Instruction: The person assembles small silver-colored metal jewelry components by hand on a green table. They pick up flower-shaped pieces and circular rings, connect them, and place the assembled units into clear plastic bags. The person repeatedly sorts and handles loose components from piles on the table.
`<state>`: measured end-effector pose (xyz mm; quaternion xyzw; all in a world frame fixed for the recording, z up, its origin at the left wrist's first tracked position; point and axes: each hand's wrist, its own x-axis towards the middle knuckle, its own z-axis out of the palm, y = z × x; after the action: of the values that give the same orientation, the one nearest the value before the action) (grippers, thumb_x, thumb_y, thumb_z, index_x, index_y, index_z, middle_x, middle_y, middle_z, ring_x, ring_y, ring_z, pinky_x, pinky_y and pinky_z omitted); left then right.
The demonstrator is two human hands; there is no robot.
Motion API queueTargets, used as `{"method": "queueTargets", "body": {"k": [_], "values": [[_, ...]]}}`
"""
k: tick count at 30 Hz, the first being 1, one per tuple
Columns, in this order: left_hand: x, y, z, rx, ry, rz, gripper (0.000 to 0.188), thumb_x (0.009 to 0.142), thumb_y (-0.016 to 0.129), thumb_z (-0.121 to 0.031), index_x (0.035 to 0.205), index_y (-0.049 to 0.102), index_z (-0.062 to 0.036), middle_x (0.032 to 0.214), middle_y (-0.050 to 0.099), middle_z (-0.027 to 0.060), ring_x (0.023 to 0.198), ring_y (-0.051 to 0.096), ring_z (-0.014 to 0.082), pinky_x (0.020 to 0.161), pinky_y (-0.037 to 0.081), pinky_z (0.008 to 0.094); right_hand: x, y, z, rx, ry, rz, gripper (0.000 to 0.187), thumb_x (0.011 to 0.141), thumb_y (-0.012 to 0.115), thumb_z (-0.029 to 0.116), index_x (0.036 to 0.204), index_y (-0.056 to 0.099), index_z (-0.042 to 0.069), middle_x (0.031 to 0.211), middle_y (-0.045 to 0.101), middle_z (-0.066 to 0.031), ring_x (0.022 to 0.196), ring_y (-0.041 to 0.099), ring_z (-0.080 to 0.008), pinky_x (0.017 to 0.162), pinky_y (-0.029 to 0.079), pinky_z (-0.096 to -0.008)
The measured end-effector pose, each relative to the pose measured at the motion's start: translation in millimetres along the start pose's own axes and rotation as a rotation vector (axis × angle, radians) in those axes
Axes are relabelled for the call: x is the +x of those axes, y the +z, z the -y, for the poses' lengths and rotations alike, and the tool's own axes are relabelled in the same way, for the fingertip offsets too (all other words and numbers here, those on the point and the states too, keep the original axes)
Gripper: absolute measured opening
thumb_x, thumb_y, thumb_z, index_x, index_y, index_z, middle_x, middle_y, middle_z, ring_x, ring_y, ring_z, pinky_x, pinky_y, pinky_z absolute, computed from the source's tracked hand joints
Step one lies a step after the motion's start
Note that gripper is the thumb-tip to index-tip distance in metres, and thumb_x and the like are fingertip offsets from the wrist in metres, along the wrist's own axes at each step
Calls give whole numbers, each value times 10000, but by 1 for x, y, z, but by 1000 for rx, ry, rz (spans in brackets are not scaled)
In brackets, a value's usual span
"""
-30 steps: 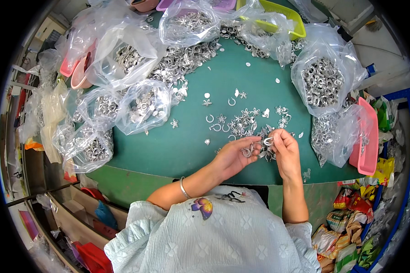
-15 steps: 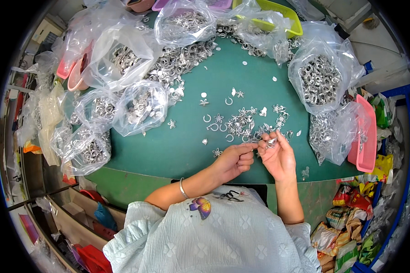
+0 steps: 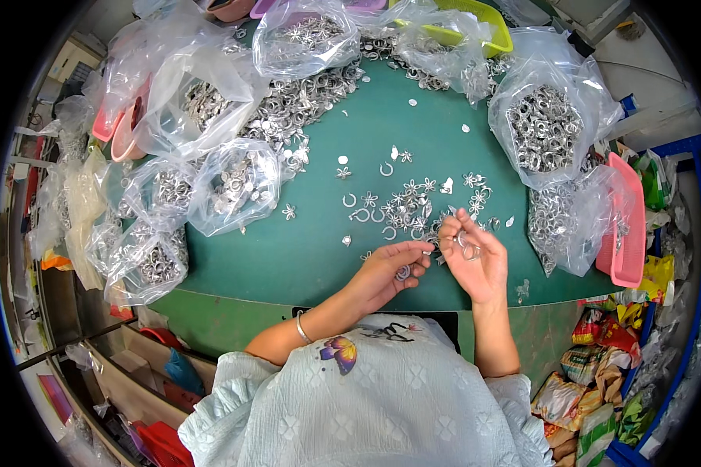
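Just above the near side of the green table, my left hand [image 3: 388, 274] is closed with curled fingers around a small silver ring piece [image 3: 403, 272], and its index finger and thumb reach toward my other hand. My right hand [image 3: 477, 268], palm up, has its fingers bent around an open silver ring [image 3: 468, 247]; whether a second piece lies with it I cannot tell. Beyond both hands is a loose pile of silver flower pieces and open rings [image 3: 406, 206]. A flower-shaped piece [image 3: 289, 212] lies apart to the left.
Clear bags of silver parts line the table's left, such as one bag [image 3: 237, 183], and a larger bag [image 3: 544, 128] stands at right beside a pink basket [image 3: 627, 226]. A heap of parts [image 3: 300, 109] and a yellow-green basket [image 3: 494, 31] are at the back.
My left hand has loosened and turned, so a ring piece now shows in its fingers. The fingers of my right hand have risen and spread slightly, showing the open ring more plainly.
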<state>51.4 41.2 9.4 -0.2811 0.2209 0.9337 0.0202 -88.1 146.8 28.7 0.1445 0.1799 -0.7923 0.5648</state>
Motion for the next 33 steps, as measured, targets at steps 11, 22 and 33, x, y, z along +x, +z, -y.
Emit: {"method": "queueTargets", "body": {"k": [11, 22, 33], "values": [[3, -13, 5, 5, 92, 22, 172, 913, 473, -140, 997, 579, -35, 879, 600, 49, 747, 558, 107, 632, 454, 238, 5, -15, -8, 89, 95, 209, 402, 764, 409, 28, 1152, 491, -35, 1197, 478, -189, 1199, 386, -343, 1063, 260, -462], [-1, -10, 3, 205, 178, -75, 224, 928, 460, -183, 1024, 569, -13, 797, 558, 29, 625, 480, 74, 531, 386, 209, -5, -18, 6, -348, 70, 193, 334, 834, 472, -11, 1166, 492, -37, 1160, 525, -176, 993, 561, -270, 766, 502, -342], [-4, -8, -2, 160, 175, -104, 217, 932, 449, -160, 1039, 572, -17, 699, 453, -17, 541, 329, 39, 462, 251, 187, 13, -9, -8, -1165, -466, -122, 176, 912, 485, 81, 1018, 587, -14, 964, 629, -93, 655, 574, -124, 540, 432, -214]]}}
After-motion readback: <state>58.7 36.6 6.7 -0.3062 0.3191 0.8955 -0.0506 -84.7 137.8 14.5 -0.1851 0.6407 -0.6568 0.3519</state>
